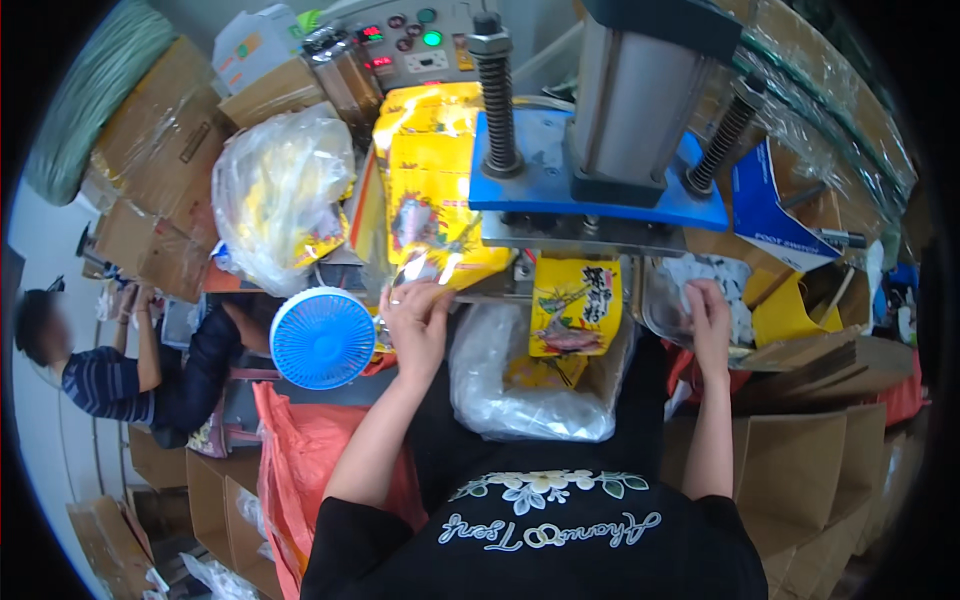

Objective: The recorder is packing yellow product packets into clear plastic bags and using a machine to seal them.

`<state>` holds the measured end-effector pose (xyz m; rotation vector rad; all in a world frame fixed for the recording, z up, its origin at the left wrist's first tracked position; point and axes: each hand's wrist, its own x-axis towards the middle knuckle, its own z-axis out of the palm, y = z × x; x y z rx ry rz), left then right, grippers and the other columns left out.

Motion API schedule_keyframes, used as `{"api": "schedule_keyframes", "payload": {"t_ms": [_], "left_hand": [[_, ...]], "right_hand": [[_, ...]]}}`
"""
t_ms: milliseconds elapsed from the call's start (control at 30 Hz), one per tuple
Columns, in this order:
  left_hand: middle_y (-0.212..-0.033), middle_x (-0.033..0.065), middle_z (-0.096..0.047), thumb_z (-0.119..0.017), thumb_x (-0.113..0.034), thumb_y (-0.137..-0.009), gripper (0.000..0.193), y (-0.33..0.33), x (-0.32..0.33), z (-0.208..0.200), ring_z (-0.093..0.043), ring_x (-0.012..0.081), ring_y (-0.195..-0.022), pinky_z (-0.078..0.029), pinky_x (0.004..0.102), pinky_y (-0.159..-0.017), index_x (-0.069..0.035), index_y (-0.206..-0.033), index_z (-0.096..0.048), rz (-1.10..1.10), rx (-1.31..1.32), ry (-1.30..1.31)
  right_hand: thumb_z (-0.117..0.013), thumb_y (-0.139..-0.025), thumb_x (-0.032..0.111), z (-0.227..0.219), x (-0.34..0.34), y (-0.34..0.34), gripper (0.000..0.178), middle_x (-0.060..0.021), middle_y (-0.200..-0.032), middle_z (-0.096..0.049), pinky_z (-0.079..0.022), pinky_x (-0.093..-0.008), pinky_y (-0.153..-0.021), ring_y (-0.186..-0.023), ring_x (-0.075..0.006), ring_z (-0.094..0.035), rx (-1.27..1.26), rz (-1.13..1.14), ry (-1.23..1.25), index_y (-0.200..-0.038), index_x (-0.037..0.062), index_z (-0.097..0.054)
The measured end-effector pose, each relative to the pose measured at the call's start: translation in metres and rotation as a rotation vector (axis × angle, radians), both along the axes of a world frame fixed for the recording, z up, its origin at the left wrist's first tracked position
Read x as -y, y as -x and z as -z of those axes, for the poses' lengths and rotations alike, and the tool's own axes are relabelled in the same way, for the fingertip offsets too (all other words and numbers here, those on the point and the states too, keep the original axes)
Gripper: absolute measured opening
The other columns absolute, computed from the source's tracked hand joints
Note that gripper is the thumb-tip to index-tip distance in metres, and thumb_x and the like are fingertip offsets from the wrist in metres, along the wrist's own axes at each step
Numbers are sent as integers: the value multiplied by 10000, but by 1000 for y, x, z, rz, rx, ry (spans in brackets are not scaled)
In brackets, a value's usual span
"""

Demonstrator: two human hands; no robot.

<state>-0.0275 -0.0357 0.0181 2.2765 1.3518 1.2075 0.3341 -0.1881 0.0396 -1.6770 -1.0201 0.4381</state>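
My left hand (415,322) is at the near edge of a stack of printed yellow pouches (430,190), its fingers closed on the edge of a shiny yellow pouch. To the right, my right hand (708,318) is at a clear container (662,312) of small white packets (715,270). Its fingers are bent together, and what is between them cannot be made out. Between my hands, another yellow pouch (577,310) hangs below the blue press (600,195), above a box lined with a clear plastic bag (490,385). More yellow packaging shows inside that bag.
A blue fan (323,338) stands beside my left hand. Behind it sits a stuffed clear bag (280,185). A control panel (425,40) with lit displays is at the back. Cardboard boxes (790,470) stand at right, and a red bag (310,440) at left. Another person (120,370) sits far left.
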Motion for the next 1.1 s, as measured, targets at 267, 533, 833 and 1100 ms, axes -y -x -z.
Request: {"api": "schedule_keyframes", "payload": {"t_ms": [267,533,833,1100], "left_hand": [[-812,12,-651,-725,-52,-821,133,-32,55,10,-554,52,-708,-432,215,-639,15,-933,-697,291,451,643],[-840,24,-696,-691,-139,-879,184,-43,78,39,-590,47,-760,-479,229,-680,23,-963,-714,459,334,884],[-833,90,-704,-703,-167,-869,242,-103,36,12,-643,119,-662,-504,253,-591,68,-929,-693,314,856,1201],[-886,131,-706,-670,-103,-886,210,-110,21,7,-670,157,-719,-519,270,-636,90,-966,-672,285,1064,1292]], "right_hand": [[-668,-875,100,-42,-22,79,217,-54,-910,-647,-493,-275,-751,-833,-133,-609,169,-351,9,-1071,21,-616],[-685,-853,153,-33,-36,90,268,-74,-1022,-682,-490,-312,-852,-966,-180,-634,-40,-792,273,-1076,14,-637],[-650,-889,154,-32,-21,37,300,-110,-1006,-700,-493,-292,-797,-899,-166,-650,180,-134,123,-1147,2,-626],[-617,-902,146,-11,-6,-16,217,-128,-999,-701,-495,-325,-765,-856,-240,-668,413,107,115,-1067,13,-661]]}}
